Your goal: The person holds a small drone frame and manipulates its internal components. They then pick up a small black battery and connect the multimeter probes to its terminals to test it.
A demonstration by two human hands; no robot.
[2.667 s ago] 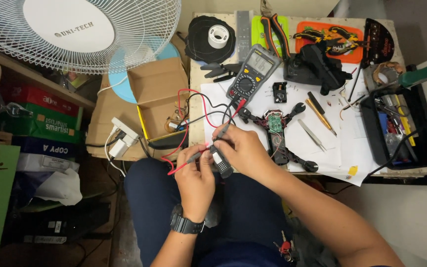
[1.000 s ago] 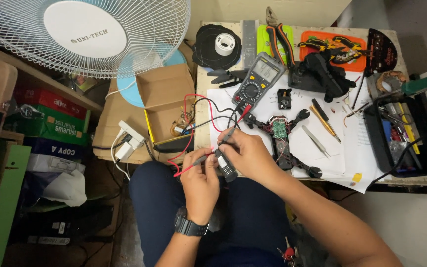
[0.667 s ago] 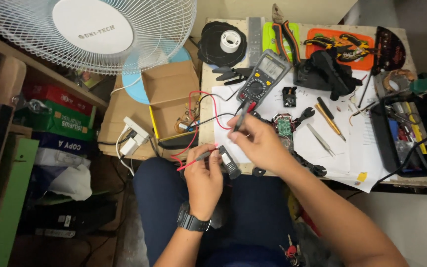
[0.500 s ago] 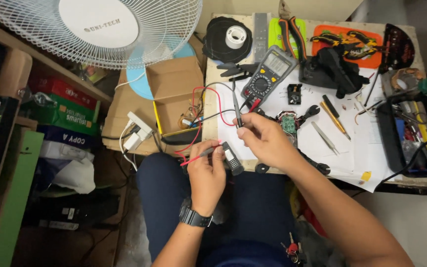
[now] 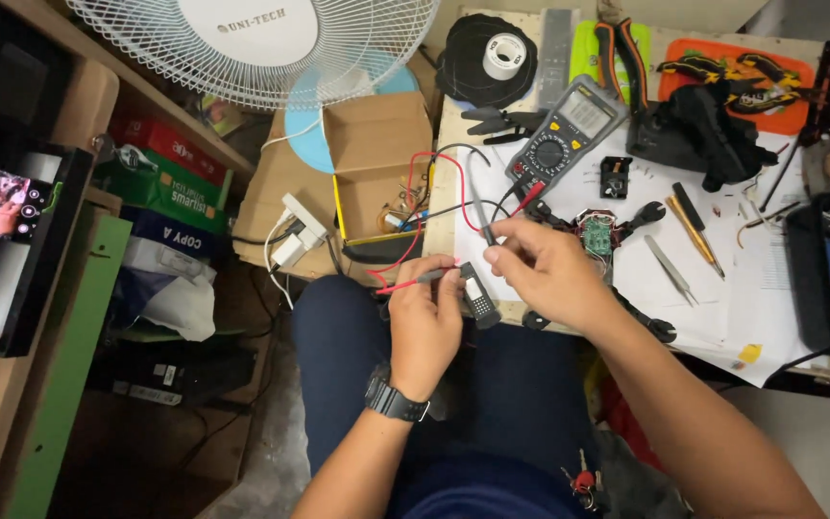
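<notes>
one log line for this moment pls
left hand: holds small black part and red probe | right hand: holds black probe | multimeter: on table, leads plugged in

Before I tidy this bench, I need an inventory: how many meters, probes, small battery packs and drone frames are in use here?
Multimeter: 1
Test probes: 2, red probe at the left hand, black probe in the right hand
Small black battery pack: 1
Drone frame: 1
Total: 5
</notes>
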